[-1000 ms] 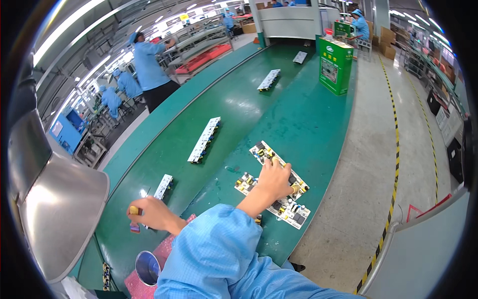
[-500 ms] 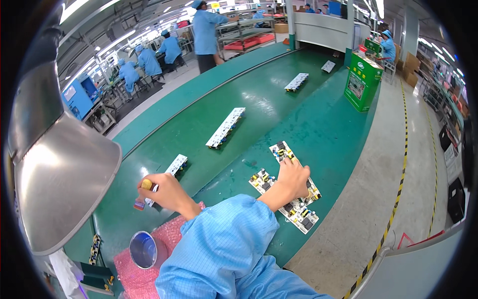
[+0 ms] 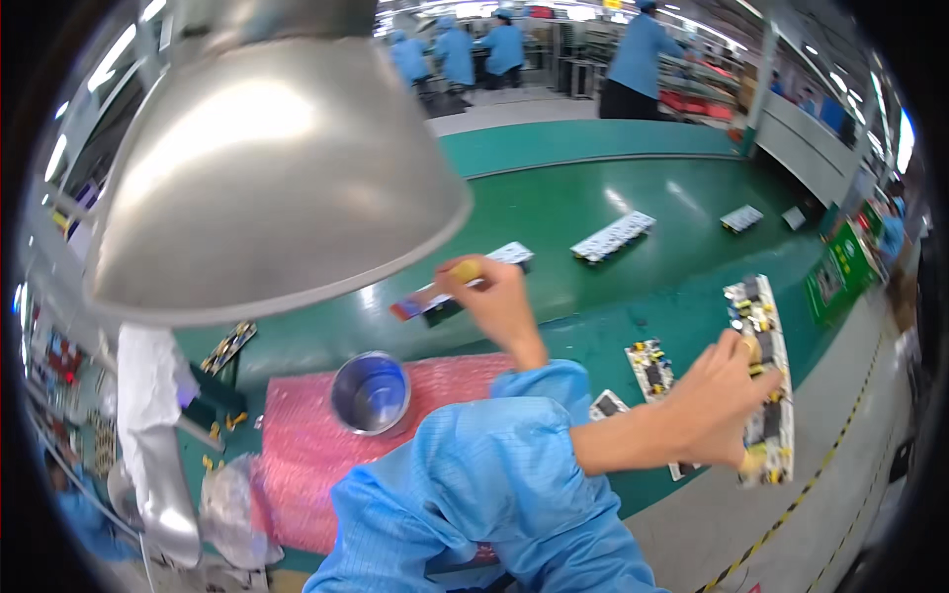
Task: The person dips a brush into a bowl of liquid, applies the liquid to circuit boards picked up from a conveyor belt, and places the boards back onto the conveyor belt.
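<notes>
My left hand (image 3: 499,306) is closed around a flat brush (image 3: 420,299) with a rounded yellow handle end. Its reddish-purple bristles point left, in front of a white-topped circuit board strip (image 3: 509,254) on the belt. Fingers and thumb of my right hand (image 3: 707,400) grip the edges of a long circuit board (image 3: 776,331), whose black and yellow components face up. More circuit boards (image 3: 649,368) lie beneath my right wrist, partly hidden by it. A metal cup (image 3: 346,407) with bluish liquid stands on pink bubble wrap (image 3: 306,474), left of my sleeves.
A large metal lamp shade (image 3: 277,188) hangs at upper left and hides part of the green belt (image 3: 554,212). Further board strips (image 3: 615,237) lie along the belt. A green box (image 3: 838,277) stands at right. Several people in blue are in the background.
The view has swung left, so the lamp, cup and bubble wrap show further right. My right hand has lifted the long circuit board off the others. My left hand still holds the brush.
</notes>
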A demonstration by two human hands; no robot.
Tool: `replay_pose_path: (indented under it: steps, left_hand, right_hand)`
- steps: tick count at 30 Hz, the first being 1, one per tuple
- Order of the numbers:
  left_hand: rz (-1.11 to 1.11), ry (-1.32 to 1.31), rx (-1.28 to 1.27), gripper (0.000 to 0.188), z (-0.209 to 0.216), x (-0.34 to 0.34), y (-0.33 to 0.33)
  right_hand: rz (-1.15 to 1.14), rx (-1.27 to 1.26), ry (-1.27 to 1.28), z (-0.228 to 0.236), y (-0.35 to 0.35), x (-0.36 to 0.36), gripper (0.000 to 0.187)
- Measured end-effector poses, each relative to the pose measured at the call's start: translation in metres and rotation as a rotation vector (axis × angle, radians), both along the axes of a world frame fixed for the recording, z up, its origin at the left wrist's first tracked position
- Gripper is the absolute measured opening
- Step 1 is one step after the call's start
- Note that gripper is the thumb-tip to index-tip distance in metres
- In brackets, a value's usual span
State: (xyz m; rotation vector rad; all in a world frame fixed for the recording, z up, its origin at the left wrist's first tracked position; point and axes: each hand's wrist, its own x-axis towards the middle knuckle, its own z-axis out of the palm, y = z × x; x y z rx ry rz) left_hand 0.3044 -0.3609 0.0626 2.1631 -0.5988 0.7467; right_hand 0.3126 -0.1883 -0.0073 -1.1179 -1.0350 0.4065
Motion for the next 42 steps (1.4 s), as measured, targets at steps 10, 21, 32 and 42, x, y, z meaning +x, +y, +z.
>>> replay_pose_path:
  steps: [10, 21, 32, 42]
  left_hand:
    - [-0.071, -0.035, -0.317, 0.065, 0.032, -0.155, 0.062]
    - [0.124, -0.004, -0.374, 0.069, 0.001, -0.290, 0.118]
    - [0.103, 0.034, -0.921, 0.069, -0.049, -0.374, 0.176]
    - [-0.033, -0.326, -1.742, 0.059, -0.072, -0.336, 0.262]
  right_hand:
    - [0.013, -0.092, -0.055, 0.018, -0.002, -0.015, 0.015]
    - [0.056, -0.099, -0.081, 0.024, 0.007, -0.038, 0.012]
    - [-0.015, -0.190, -0.136, 0.029, 0.000, -0.028, 0.014]
    - [0.049, -0.247, -0.149, 0.061, -0.003, -0.048, 0.012]
